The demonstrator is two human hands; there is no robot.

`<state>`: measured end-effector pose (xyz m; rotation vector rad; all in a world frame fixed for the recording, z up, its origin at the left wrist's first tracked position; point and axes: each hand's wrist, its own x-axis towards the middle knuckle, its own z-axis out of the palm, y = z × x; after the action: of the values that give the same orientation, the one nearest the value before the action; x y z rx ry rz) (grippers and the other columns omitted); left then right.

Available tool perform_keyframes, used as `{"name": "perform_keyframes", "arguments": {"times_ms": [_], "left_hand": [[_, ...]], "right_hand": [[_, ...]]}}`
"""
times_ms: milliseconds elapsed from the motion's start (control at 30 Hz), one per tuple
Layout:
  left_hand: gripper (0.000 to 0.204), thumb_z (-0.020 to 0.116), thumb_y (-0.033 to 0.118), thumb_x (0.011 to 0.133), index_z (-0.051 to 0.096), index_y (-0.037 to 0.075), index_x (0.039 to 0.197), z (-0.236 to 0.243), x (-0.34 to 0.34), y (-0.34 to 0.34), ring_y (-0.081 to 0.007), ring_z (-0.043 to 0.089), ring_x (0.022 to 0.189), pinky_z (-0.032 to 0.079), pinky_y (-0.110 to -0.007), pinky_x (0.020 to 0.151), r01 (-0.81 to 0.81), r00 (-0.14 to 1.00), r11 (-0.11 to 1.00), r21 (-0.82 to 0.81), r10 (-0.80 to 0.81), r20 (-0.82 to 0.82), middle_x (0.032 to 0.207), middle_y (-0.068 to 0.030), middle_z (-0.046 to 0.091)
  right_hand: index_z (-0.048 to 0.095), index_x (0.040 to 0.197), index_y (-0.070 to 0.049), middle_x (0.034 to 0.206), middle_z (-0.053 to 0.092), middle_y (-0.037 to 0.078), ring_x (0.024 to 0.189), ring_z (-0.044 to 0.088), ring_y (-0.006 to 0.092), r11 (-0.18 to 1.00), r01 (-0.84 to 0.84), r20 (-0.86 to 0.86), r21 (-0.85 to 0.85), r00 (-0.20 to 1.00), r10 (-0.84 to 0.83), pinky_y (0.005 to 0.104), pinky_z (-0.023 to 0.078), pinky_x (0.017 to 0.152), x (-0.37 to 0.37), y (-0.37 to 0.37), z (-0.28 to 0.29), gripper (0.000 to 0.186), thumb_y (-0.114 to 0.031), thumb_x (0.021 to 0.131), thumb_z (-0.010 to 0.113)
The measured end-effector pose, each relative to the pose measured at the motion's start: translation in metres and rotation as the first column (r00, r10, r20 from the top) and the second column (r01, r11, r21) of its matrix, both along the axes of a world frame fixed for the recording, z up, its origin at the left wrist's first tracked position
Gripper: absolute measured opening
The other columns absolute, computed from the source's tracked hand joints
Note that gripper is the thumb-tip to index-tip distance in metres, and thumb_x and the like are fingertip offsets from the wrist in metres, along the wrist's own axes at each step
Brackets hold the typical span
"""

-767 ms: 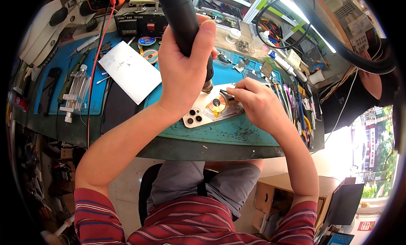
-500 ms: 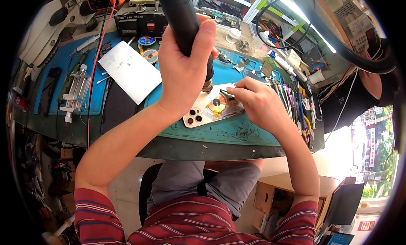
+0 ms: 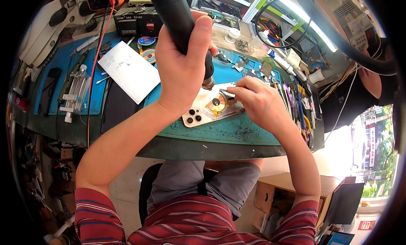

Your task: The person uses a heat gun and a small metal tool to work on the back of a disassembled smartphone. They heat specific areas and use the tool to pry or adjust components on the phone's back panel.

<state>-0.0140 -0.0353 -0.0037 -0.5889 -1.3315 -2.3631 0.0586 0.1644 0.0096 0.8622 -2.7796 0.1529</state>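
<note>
My left hand (image 3: 184,61) is wrapped round the black handle of a hot air gun (image 3: 174,21). Its metal nozzle (image 3: 208,84) points down just over the far edge of a pale gold phone back (image 3: 196,108). Three camera lenses show at the phone's near left corner, and a round copper coil (image 3: 216,102) with a black centre lies in its middle. Over the phone's right part, my right hand (image 3: 258,97) pinches slim dark tweezers (image 3: 227,92), their tips by the coil. The fingers hide the rest of the tool.
The phone lies on a blue-green mat (image 3: 190,133). Left of it are a white paper packet (image 3: 130,71) and a metal clamp (image 3: 77,92). Several screwdrivers and pliers (image 3: 302,107) stand at the right. A thick black hose (image 3: 351,50) arches over the upper right; another person's arm (image 3: 371,82) is beyond.
My left hand and the hot air gun have shifted slightly left and up, with the nozzle a little farther from the coil. My right hand and the phone stay almost where they were.
</note>
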Motion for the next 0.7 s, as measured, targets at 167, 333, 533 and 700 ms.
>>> {"name": "perform_keyframes", "arguments": {"times_ms": [167, 333, 533, 700], "left_hand": [[0.03, 0.059, 0.028, 0.107, 0.056, 0.003, 0.122, -0.002, -0.001, 0.0, -0.0136, 0.059, 0.073, 0.053, -0.032, 0.071, 0.004, 1.0, 1.0, -0.006, -0.005, -0.026, 0.08, -0.0016, 0.055], [0.029, 0.06, 0.028, 0.107, 0.057, 0.002, 0.12, 0.007, -0.007, -0.009, -0.0141, 0.059, 0.073, 0.053, -0.032, 0.072, -0.01, 0.999, 1.0, 0.005, 0.01, -0.043, 0.08, -0.0021, 0.055], [0.033, 0.058, 0.029, 0.107, 0.056, 0.0, 0.123, 0.015, -0.022, -0.029, -0.0143, 0.057, 0.076, 0.052, -0.032, 0.074, -0.03, 0.998, 0.998, 0.061, 0.034, -0.057, 0.081, -0.0024, 0.053], [0.031, 0.058, 0.032, 0.108, 0.057, 0.002, 0.112, 0.023, -0.022, -0.025, -0.012, 0.055, 0.063, 0.051, -0.029, 0.061, -0.101, 0.995, 0.986, 0.134, 0.097, 0.036, 0.074, -0.0015, 0.052]], "right_hand": [[0.075, 0.11, -0.009, 0.1, 0.065, 0.004, 0.094, 0.067, 0.0231, 0.998, 0.048, -0.024, -0.03, 0.999, -0.049, 0.0359, 0.056, 0.077, 0.003, 0.002, -0.004, 0.029, -0.001, 0.083, 0.07], [0.076, 0.108, -0.01, 0.1, 0.066, 0.004, 0.086, 0.068, 0.0246, 0.975, 0.123, 0.007, -0.187, 0.992, -0.124, 0.0365, 0.057, 0.073, 0.005, -0.006, -0.003, 0.022, -0.008, 0.086, 0.073], [0.076, 0.106, -0.011, 0.101, 0.07, 0.004, 0.087, 0.071, 0.0244, 0.974, -0.078, 0.0, -0.211, 0.997, 0.08, 0.0364, 0.058, 0.074, -0.02, -0.005, -0.012, 0.02, -0.011, 0.086, 0.076], [0.076, 0.111, -0.009, 0.114, 0.074, 0.007, 0.093, 0.072, 0.0269, 0.961, -0.236, 0.03, -0.144, 0.97, 0.243, 0.0371, 0.059, 0.079, -0.041, 0.002, -0.01, 0.024, -0.011, 0.087, 0.077]]}}
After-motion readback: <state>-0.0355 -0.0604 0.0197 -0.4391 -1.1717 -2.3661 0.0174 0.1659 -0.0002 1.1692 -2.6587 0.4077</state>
